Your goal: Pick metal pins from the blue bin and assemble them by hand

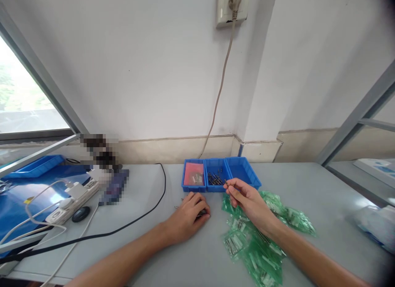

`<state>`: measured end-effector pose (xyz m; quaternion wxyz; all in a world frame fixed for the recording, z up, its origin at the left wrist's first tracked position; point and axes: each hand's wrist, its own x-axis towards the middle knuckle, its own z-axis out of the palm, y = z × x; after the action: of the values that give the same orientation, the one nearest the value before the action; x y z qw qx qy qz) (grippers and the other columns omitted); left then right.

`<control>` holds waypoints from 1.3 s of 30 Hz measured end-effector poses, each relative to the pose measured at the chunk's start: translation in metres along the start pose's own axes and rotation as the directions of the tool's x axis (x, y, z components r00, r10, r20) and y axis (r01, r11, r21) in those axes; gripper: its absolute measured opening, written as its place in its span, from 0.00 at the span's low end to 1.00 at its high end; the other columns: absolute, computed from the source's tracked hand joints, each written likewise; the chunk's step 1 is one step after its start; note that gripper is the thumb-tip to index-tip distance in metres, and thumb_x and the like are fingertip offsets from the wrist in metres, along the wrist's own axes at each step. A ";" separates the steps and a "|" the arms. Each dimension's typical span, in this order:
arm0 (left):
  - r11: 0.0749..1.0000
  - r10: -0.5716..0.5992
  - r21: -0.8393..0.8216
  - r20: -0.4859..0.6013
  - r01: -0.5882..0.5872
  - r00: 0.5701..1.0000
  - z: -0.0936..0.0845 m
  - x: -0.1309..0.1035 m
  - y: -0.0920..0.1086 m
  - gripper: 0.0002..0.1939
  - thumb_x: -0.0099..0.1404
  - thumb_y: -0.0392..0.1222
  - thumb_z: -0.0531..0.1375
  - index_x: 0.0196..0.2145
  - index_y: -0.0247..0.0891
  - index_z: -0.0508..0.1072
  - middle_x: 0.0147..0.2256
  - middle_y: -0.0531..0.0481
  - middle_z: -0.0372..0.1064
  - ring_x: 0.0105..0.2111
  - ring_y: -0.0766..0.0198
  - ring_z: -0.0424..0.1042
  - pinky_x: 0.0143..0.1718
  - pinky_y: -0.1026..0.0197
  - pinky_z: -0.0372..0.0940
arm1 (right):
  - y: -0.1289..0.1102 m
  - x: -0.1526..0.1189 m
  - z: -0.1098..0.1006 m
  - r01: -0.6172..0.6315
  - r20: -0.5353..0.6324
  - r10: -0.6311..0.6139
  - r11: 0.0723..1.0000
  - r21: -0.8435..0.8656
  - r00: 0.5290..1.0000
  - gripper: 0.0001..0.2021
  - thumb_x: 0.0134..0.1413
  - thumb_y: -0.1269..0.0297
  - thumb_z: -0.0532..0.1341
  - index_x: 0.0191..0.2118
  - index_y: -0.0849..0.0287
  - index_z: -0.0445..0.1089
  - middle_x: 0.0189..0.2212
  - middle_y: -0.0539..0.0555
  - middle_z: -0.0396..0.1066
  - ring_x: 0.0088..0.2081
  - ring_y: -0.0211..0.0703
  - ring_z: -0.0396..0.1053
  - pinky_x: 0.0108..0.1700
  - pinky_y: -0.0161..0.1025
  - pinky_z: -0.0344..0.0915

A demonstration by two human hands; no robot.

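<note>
My two bare hands were apart over a grey table (pixel 191 264), both in front of three blue plastic bins (pixel 242 170) set side by side near the wall (pixel 154 73). My left hand (pixel 191 215) rested low on the tabletop, palm down, fingers curled around a small bunch of dark metal pins (pixel 201 213); a couple of thin ends poked out past the knuckles on the far side. My right hand (pixel 243 200) was raised by the front edge of the bins, thumb and fingertips pinched on a single slim metal piece (pixel 226 183), too small in view for me to tell whether it was a screw or a plain pin.

The middle bin (pixel 215 189) held a loose pile of similar dark metal pieces, and the left bin (pixel 194 188) held a red sheet (pixel 191 168) with a clear packet lying against it. Under and beside my right forearm spread a heap of green plastic bags (pixel 262 260), with slender metal parts showing through. Off to my left, a black cable (pixel 132 222) curved across the table, and a black computer mouse (pixel 80 214) lay beside a white power strip (pixel 74 202).
</note>
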<state>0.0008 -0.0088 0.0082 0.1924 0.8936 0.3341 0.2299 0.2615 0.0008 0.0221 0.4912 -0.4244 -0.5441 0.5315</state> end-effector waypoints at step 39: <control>0.997 0.028 0.072 0.000 -0.028 1.000 0.000 0.000 -0.001 0.08 0.78 0.34 0.56 0.49 0.42 0.74 0.48 0.45 0.68 0.47 0.55 0.65 0.53 0.52 0.64 | -0.001 -0.006 0.006 0.202 -0.043 -0.236 0.900 -0.385 0.971 0.09 0.67 0.52 0.66 0.41 0.51 0.75 0.33 0.51 0.68 0.32 0.45 0.63 0.37 0.43 0.61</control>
<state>0.0006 -0.0083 0.0082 0.1567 0.9045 0.3296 0.2208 0.2562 -0.0066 0.0229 0.4805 -0.4704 -0.6581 0.3387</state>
